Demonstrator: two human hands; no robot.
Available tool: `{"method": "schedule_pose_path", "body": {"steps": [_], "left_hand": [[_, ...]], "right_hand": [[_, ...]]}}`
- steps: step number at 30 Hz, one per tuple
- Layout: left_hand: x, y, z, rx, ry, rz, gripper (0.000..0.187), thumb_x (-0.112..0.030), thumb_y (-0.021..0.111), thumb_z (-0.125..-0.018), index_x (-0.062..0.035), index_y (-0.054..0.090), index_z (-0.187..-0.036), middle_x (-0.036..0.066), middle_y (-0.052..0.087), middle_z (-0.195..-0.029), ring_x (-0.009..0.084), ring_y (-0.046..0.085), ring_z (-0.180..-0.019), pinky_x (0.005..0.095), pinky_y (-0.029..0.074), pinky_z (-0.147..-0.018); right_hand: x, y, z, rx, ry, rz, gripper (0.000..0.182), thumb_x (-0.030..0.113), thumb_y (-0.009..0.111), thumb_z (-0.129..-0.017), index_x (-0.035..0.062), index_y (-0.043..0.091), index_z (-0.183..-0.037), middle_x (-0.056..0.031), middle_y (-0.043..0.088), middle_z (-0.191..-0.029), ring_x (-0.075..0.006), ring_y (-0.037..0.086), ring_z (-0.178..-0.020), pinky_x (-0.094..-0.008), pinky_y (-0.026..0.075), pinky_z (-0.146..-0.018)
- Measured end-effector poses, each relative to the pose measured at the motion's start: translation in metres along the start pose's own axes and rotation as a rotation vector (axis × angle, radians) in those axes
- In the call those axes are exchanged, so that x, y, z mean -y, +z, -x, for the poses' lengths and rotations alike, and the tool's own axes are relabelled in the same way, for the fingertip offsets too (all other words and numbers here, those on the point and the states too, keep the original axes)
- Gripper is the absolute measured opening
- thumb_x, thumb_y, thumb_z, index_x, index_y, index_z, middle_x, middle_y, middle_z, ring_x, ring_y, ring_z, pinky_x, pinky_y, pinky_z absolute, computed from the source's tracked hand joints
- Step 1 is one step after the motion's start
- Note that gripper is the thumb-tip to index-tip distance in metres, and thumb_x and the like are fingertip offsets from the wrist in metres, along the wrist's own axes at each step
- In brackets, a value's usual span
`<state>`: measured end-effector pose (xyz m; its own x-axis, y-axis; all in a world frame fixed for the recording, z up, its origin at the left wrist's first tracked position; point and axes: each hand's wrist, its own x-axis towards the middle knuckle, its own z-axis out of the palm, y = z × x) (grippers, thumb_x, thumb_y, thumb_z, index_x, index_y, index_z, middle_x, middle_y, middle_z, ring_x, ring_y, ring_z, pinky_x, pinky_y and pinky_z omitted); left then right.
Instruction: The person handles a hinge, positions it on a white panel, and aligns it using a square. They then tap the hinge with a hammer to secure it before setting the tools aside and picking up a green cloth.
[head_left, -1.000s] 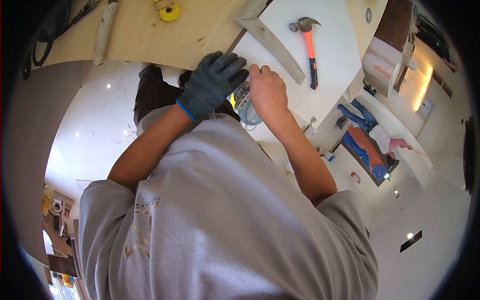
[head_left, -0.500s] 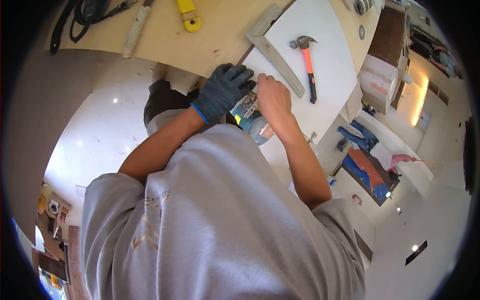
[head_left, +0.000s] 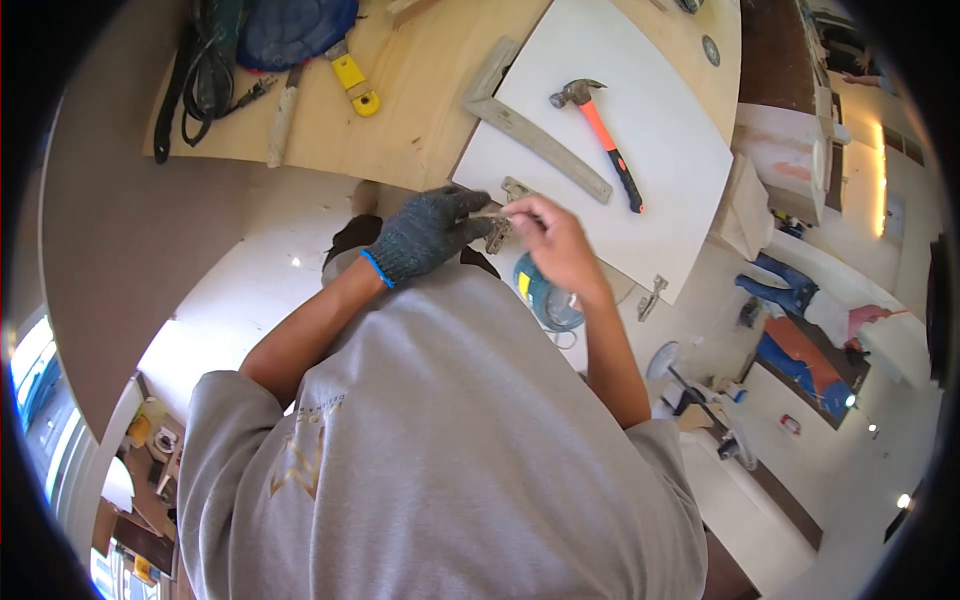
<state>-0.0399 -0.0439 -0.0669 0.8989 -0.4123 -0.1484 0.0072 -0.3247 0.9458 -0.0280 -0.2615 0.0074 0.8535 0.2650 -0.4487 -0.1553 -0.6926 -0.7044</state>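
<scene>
Head view, hands (head_left: 490, 235) pinching unmarked hinge (head_left: 498, 232)

We count one hammer (head_left: 600, 141), one metal square (head_left: 530, 130), one white panel (head_left: 660, 190), two hinges (head_left: 505, 215), and one glove (head_left: 425, 235), on the left hand.

Panel (head_left: 620, 110): on the workbench (head_left: 420, 110).
Hammer (head_left: 600, 130): on the panel, right of the square (head_left: 530, 130).
Hands: left hand (head_left: 425, 235) and right hand (head_left: 555, 240) meet on a hinge (head_left: 497, 232) at the panel's near edge.
Second hinge (head_left: 516, 189): just behind them.
</scene>
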Motion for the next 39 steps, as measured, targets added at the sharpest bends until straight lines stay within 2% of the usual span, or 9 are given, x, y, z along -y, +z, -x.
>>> {"method": "schedule_pose_path", "body": {"steps": [5, 11, 15, 18, 19, 23, 29, 33, 39], "left_hand": [[-0.029, -0.018, 0.007, 0.048, -0.169, 0.022, 0.036, -0.026, 0.073, -0.093, 0.0015, 0.072, -0.117, 0.015, 0.075, -0.094, 0.0261, 0.073, -0.086, 0.0362, 0.056, -0.08], [-0.02, -0.036, 0.017, -0.042, -0.42, 0.387, 0.028, -0.017, 0.07, -0.097, 0.0029, 0.071, -0.116, 0.009, 0.074, -0.094, 0.0142, 0.068, -0.082, 0.031, 0.055, -0.078], [-0.013, -0.041, 0.004, -0.519, -0.078, 0.078, 0.026, -0.018, 0.067, -0.098, 0.0016, 0.071, -0.115, 0.011, 0.074, -0.101, 0.0142, 0.068, -0.089, 0.0307, 0.054, -0.083], [-0.041, -0.029, -0.008, -0.395, 0.177, -0.27, 0.026, -0.02, 0.067, -0.098, 0.0004, 0.072, -0.113, 0.013, 0.074, -0.099, 0.0188, 0.069, -0.091, 0.033, 0.054, -0.084], [-0.039, -0.03, -0.01, -0.356, -0.151, -0.009, 0.025, -0.021, 0.068, -0.096, -0.0005, 0.073, -0.11, 0.017, 0.073, -0.101, 0.0289, 0.07, -0.093, 0.0375, 0.054, -0.084], [0.023, -0.079, -0.008, -0.561, 0.009, -0.56, 0.02, -0.017, 0.066, -0.094, -0.0028, 0.074, -0.105, 0.02, 0.073, -0.1, 0.039, 0.068, -0.095, 0.0439, 0.054, -0.084], [0.042, -0.116, 0.03, -0.61, -0.344, -0.479, 0.025, -0.025, 0.068, -0.093, -0.0047, 0.075, -0.106, 0.018, 0.074, -0.102, 0.0362, 0.07, -0.094, 0.0424, 0.055, -0.083], [0.058, -0.098, 0.028, -0.571, -0.175, -0.491, 0.024, -0.027, 0.067, -0.093, -0.0075, 0.076, -0.104, 0.016, 0.073, -0.097, 0.035, 0.07, -0.088, 0.0429, 0.055, -0.08], [0.054, -0.051, -0.022, -0.416, 0.04, -0.784, 0.018, -0.027, 0.065, -0.091, -0.0116, 0.073, -0.086, 0.012, 0.067, -0.079, 0.0319, 0.068, -0.073, 0.0447, 0.054, -0.067]], "right_hand": [[-0.01, 0.046, -0.007, -0.076, -0.043, -0.327, 0.013, 0.001, 0.058, -0.1, -0.0003, 0.061, -0.113, -0.0034, 0.066, -0.09, -0.0094, 0.059, -0.076, -0.0257, 0.051, -0.072], [0.0, 0.038, -0.008, -0.122, -0.122, -0.329, 0.013, 0.004, 0.06, -0.097, 0.0019, 0.061, -0.11, -0.0151, 0.07, -0.094, -0.0244, 0.069, -0.084, -0.0341, 0.054, -0.077], [-0.005, 0.051, -0.021, -0.12, -0.487, 0.159, 0.018, 0.0, 0.058, -0.089, -0.0011, 0.064, -0.106, -0.0219, 0.069, -0.089, -0.0341, 0.069, -0.079, -0.0426, 0.055, -0.074], [0.017, 0.075, -0.035, 0.254, -0.57, 0.565, 0.027, 0.0, 0.058, -0.081, 0.0008, 0.067, -0.107, -0.0231, 0.07, -0.096, -0.0425, 0.067, -0.087, -0.0497, 0.054, -0.078], [0.036, 0.075, -0.035, 0.265, -0.492, 0.627, 0.024, 0.005, 0.059, -0.088, 0.0024, 0.068, -0.11, -0.0184, 0.071, -0.098, -0.0381, 0.069, -0.089, -0.047, 0.055, -0.08], [0.071, 0.055, -0.022, -0.044, -0.58, -0.048, 0.031, 0.004, 0.057, -0.094, 0.0085, 0.07, -0.121, -0.0172, 0.072, -0.099, -0.0369, 0.068, -0.097, -0.045, 0.054, -0.084], [0.031, 0.06, -0.073, -0.166, -0.359, -0.05, 0.027, 0.009, 0.064, -0.094, 0.0071, 0.069, -0.12, -0.0202, 0.072, -0.104, -0.0402, 0.067, -0.096, -0.0438, 0.054, -0.086], [0.004, 0.063, -0.123, -0.367, -0.371, 0.221, 0.014, 0.009, 0.063, -0.095, 0.0045, 0.07, -0.106, -0.0201, 0.071, -0.094, -0.0408, 0.067, -0.09, -0.0476, 0.053, -0.081], [0.02, 0.067, -0.146, -0.363, -0.32, 0.152, 0.008, 0.01, 0.062, -0.094, 0.0029, 0.067, -0.096, -0.0203, 0.069, -0.09, -0.041, 0.066, -0.088, -0.0494, 0.051, -0.077]]}}
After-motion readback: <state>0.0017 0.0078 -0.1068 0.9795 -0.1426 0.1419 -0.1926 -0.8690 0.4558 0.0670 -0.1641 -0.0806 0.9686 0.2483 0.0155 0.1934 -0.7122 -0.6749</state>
